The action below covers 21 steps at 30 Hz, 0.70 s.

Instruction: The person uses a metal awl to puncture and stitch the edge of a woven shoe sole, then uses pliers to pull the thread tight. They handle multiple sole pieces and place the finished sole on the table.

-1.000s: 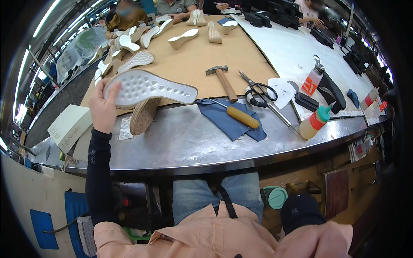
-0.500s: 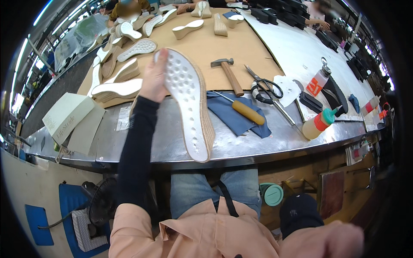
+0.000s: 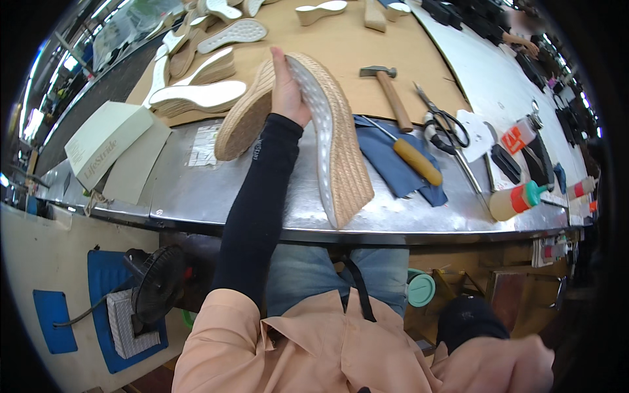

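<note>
My left hand [image 3: 291, 95] is raised over the bench's near edge, closed round a pair of wedge shoe soles. The right-hand wedge sole [image 3: 347, 147] has rope-textured tan sides and a dimpled white top, and is turned side-on. The other wedge sole [image 3: 239, 124] hangs left of my wrist, its brown underside showing; the hand covers part of it. My right hand [image 3: 514, 367] is close to my body at the lower right, curled and slightly blurred. Whatever it may hold is hidden.
A hammer [image 3: 393, 101], scissors [image 3: 442, 118] and a yellow-handled awl [image 3: 416, 160] on blue cloth [image 3: 386, 177] lie to the right. Beyond is a glue bottle [image 3: 511, 202]. More white-topped soles [image 3: 196, 97] and a shoebox [image 3: 108, 147] are on the left. A fan [image 3: 157, 281] stands below.
My left hand has turned the soles, so the rope side now faces me and the second sole shows. The view has shifted left and nearer. My right hand stays low.
</note>
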Tool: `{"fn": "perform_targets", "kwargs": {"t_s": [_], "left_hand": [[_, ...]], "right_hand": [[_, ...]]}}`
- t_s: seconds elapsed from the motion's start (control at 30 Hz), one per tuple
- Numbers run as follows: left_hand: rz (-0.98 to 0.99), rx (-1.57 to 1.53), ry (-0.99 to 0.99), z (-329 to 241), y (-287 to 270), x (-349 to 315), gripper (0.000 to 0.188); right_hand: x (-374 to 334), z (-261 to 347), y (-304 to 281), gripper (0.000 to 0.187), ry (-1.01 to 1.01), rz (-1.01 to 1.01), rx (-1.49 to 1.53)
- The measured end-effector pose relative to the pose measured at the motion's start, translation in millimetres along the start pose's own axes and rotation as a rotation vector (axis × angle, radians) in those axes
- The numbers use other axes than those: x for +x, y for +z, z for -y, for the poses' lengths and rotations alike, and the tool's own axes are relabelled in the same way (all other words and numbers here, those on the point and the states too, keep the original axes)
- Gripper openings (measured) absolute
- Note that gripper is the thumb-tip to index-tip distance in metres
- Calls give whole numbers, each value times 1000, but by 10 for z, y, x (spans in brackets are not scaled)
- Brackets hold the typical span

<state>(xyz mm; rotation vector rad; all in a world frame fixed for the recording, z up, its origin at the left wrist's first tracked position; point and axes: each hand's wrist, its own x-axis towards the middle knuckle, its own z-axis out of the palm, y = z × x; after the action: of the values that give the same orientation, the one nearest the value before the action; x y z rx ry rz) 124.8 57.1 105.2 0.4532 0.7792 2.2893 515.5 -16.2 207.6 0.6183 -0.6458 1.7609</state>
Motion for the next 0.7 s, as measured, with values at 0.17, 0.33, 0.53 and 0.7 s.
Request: {"fn": "perform_targets", "kwargs": {"t_s": [0.17,0.33,0.53,0.7], "left_hand": [[24,13,60,-107,-13,-33,68],[-37,-14,69,-149,-86,-17,74],[-80,-11,127,-105,-186,32,75],[-39,-125,29,-90,-312,135,67]], "right_hand": [[19,-37,-46,16,16,-29,-1],[-6,-150,-99,16,43,-43,-15],[-3,-187,-147,17,53,-61,0],[25,-185,-164,17,48,-75,2]]}}
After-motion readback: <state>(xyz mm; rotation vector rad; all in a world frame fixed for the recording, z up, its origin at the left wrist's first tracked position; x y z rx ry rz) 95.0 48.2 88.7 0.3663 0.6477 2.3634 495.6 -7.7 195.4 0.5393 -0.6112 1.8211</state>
